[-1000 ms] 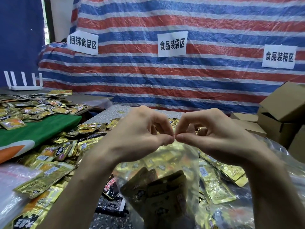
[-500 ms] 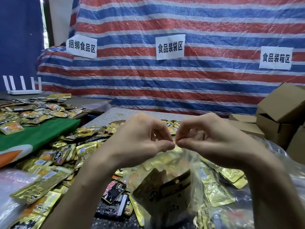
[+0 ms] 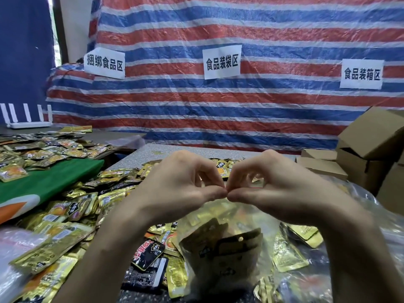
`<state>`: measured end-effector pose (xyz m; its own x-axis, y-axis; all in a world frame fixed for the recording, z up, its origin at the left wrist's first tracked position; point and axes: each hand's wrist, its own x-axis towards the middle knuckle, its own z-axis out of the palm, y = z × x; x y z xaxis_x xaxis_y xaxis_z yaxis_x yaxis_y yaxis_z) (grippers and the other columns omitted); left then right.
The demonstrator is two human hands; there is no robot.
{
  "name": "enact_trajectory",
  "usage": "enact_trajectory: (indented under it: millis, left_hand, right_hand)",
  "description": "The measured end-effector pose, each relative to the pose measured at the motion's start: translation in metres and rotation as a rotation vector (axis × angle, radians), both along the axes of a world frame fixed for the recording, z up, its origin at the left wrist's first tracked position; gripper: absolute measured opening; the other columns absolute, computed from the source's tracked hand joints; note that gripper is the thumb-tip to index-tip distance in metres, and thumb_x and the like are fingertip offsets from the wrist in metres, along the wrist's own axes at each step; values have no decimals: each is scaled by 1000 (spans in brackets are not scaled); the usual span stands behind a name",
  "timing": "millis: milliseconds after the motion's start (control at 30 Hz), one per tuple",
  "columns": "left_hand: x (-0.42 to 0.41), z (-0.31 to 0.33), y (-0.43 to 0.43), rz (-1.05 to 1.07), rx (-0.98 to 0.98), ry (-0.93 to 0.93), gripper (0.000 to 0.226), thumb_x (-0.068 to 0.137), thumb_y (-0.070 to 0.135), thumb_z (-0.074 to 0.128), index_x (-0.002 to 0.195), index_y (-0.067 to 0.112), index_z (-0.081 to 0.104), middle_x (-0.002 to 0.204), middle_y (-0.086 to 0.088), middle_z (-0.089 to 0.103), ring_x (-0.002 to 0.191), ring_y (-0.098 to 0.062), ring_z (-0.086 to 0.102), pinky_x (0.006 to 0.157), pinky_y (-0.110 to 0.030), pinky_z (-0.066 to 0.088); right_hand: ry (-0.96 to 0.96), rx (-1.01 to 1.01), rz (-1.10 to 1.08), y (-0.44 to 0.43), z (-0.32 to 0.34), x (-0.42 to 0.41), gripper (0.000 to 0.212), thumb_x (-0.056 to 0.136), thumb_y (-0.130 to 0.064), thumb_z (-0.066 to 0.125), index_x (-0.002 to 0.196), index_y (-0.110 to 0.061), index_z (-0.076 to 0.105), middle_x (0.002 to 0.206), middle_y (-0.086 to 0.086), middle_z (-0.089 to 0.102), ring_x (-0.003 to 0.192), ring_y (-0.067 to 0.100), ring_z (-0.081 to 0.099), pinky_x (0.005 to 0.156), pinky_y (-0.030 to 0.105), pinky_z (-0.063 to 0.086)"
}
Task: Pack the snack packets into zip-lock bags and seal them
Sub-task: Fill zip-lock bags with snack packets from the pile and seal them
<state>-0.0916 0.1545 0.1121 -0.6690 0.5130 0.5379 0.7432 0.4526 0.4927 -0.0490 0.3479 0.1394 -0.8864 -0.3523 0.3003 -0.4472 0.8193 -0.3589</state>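
Observation:
A clear zip-lock bag [image 3: 220, 254] hangs in front of me, holding several gold snack packets. My left hand [image 3: 179, 182] and my right hand [image 3: 275, 184] are raised side by side above it. Each pinches the bag's top strip between thumb and forefinger, and the fingertips of the two hands meet at the middle of the strip. Loose gold and black snack packets [image 3: 72, 211] cover the table under and around the bag.
More packets lie on a green cloth [image 3: 50, 180] and a table at the left. Brown cardboard boxes [image 3: 367, 154] are stacked at the right. Crumpled clear plastic [image 3: 13, 254] sits at the lower left. A striped tarp [image 3: 218, 110] with paper signs hangs behind.
Both hands kept pinching the bag's top strip together at the middle. The bag and hands sank a little in view; packets under the bag came into sight.

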Motion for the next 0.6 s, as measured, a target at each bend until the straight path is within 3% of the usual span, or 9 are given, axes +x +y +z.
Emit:
enact_trajectory:
  millis: [67, 200, 400, 500, 600]
  left_hand:
    - [-2, 3, -8, -67, 18, -92, 12, 77, 30, 82, 79, 19, 78, 71, 5, 73, 65, -10, 66, 60, -32, 54]
    - [-7, 4, -20, -136, 74, -179, 19, 74, 32, 75, 82, 14, 78, 72, 4, 75, 62, -1, 66, 55, -10, 46]
    - [-15, 0, -29, -73, 85, -218, 19, 73, 33, 75, 79, 15, 76, 73, 0, 74, 63, -7, 67, 56, -17, 49]
    - [-16, 2, -39, -32, 130, -133, 15, 75, 35, 77, 75, 20, 75, 75, -1, 73, 67, -15, 68, 60, -28, 56]
    - [-15, 5, -41, -27, 86, -110, 18, 73, 45, 78, 80, 29, 73, 79, 4, 73, 71, -13, 68, 65, -29, 56]
  right_hand:
    - [-30, -41, 24, 6, 2, 1, 6, 87, -28, 75, 81, -27, 75, 80, -4, 72, 80, 14, 65, 80, 44, 53]
    - [-23, -97, 23, 11, 4, -1, 8, 85, -19, 76, 77, -22, 76, 77, 2, 72, 78, 22, 65, 77, 44, 52]
    - [-45, -74, -65, 18, 2, -5, 9, 85, -19, 75, 77, -22, 74, 78, 0, 72, 77, 15, 64, 77, 39, 55]
    - [-80, -50, -69, 18, 1, -4, 8, 84, -22, 75, 77, -23, 74, 75, -5, 71, 72, 9, 64, 74, 32, 56]
    - [-134, -12, -32, 11, -2, -5, 11, 85, -20, 74, 75, -25, 71, 71, -11, 68, 67, 6, 61, 66, 26, 51]
